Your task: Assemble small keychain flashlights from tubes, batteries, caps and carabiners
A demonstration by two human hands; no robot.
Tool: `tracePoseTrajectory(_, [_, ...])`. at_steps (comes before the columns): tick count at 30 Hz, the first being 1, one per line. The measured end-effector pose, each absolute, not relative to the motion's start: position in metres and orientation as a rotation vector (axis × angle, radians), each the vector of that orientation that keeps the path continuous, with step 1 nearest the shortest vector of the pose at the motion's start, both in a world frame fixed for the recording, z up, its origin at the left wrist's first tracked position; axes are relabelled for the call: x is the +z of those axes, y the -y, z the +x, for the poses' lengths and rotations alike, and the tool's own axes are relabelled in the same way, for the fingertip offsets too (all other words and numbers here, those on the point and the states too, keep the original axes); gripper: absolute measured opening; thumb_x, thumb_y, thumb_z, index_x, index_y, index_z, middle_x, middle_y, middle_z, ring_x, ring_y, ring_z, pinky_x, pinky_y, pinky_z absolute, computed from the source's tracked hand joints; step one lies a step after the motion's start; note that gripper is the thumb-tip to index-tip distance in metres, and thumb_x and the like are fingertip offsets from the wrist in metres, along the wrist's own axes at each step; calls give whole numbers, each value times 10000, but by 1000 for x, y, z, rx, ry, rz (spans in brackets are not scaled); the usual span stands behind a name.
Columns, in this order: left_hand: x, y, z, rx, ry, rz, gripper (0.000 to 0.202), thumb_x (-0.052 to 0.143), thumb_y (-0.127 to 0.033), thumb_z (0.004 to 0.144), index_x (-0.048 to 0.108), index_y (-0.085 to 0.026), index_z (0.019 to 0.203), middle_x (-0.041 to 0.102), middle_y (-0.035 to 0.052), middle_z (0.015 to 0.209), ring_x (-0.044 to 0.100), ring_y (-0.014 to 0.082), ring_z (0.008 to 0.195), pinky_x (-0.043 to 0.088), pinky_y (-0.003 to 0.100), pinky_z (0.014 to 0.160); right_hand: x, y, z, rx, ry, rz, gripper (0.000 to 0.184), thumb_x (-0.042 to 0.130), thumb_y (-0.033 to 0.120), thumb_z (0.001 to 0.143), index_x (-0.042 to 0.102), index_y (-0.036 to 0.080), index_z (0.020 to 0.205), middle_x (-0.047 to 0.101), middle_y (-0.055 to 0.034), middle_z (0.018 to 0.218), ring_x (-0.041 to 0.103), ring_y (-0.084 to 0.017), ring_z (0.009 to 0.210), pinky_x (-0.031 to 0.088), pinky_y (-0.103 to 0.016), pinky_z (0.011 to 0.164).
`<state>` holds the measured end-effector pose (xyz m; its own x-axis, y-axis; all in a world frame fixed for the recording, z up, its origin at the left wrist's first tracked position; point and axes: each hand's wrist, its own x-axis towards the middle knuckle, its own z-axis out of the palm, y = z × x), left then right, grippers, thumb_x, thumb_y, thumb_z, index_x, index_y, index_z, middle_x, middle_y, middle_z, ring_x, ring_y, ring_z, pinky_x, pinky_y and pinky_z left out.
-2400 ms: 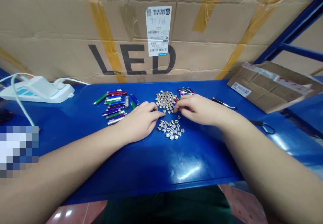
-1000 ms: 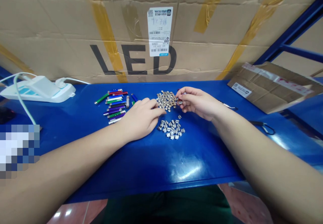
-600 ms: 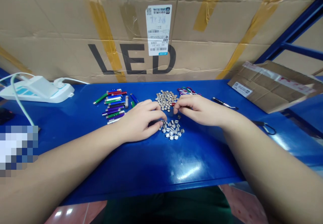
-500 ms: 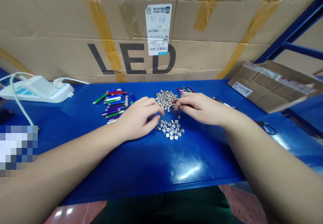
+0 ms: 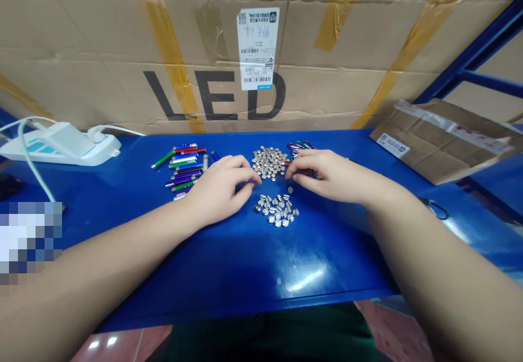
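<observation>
- the left hand [image 5: 224,190] is reaching across the glossy blue tabletop [image 5: 229,275], thumb and forefinger curving apart, a gap showing between them.
- the right hand [image 5: 321,174] is holding a small red metallic tube [image 5: 287,163] in curled fingers; exactly how the thumb is pressing, one cannot tell.
- the tube is poking out beside small round silvery discs [image 5: 268,161].
- short silvery metal pieces [image 5: 281,204] are lying nearer the person.
- slim multicoloured metallic cylinders [image 5: 186,170] are lying beyond the left hand.
</observation>
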<state>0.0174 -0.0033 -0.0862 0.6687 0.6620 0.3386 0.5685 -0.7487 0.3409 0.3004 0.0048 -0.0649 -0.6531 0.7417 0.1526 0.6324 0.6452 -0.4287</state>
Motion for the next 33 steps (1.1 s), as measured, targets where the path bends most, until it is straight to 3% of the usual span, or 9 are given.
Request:
tracePoseTrajectory(4, [-87, 11, 20, 524, -728, 2752, 342, 540, -314, 1076, 738, -284, 1354, 652, 99, 1252, 591, 258, 1169, 485, 444, 1056, -63, -2, 301, 594, 2607, -1050, 157, 663, 181, 916, 785, 224, 1005, 742, -67, 1031, 698, -225, 916, 539, -373, 837])
tracePoseTrajectory(7, [-90, 14, 23, 405, -722, 2824, 390, 511, -393, 1098, 688, -319, 1438, 625, 111, 1362, 559, 289, 1230, 465, 492, 1088, -63, 1, 295, 661, 2603, -977, 156, 646, 172, 931, 782, 223, 990, 727, -64, 1006, 690, -222, 923, 542, -375, 849])
tracePoseTrajectory(12, [-91, 14, 24, 335, -794, 2868, 396, 467, -427, 1109, 711, -299, 1394, 609, 129, 1389, 565, 306, 1199, 469, 520, 1049, -67, 1, 289, 680, 2594, -954, 147, 648, 135, 920, 771, 208, 953, 729, -66, 985, 693, -218, 937, 539, -365, 866])
tracePoseTrajectory(19, [-90, 14, 24, 307, -852, 2927, 418, 445, -455, 1112, 704, -296, 1399, 626, 130, 1343, 574, 301, 1151, 471, 477, 980, -69, 1, 287, 662, 2615, -1015, 126, 661, 128, 904, 760, 205, 919, 729, -56, 957, 683, -203, 883, 510, -332, 814])
tracePoseTrajectory(27, [-90, 14, 24, 339, -890, 2879, 404, 458, -449, 1109, 705, -264, 1369, 641, 123, 1316, 574, 296, 1143, 463, 486, 993, -66, 0, 288, 639, 2622, -1005, 143, 639, 130, 909, 759, 208, 912, 730, -53, 928, 673, -208, 873, 500, -338, 825])
tracePoseTrajectory(30, [-88, 13, 24, 378, -917, 2830, 380, 462, -395, 1103, 710, -244, 1347, 662, 114, 1263, 577, 290, 1114, 464, 490, 986, -64, -1, 293, 590, 2598, -1019, 138, 628, 172, 930, 758, 218, 918, 748, -54, 937, 683, -218, 892, 497, -350, 847])
tracePoseTrajectory(33, [-88, 10, 23, 440, -938, 2787, 357, 440, -243, 1076, 731, -224, 1281, 690, 96, 1191, 586, 271, 1075, 472, 469, 969, -62, -3, 299, 528, 2544, -1134, 156, 611, 250, 964, 758, 231, 916, 765, -53, 934, 684, -235, 877, 494, -371, 834])
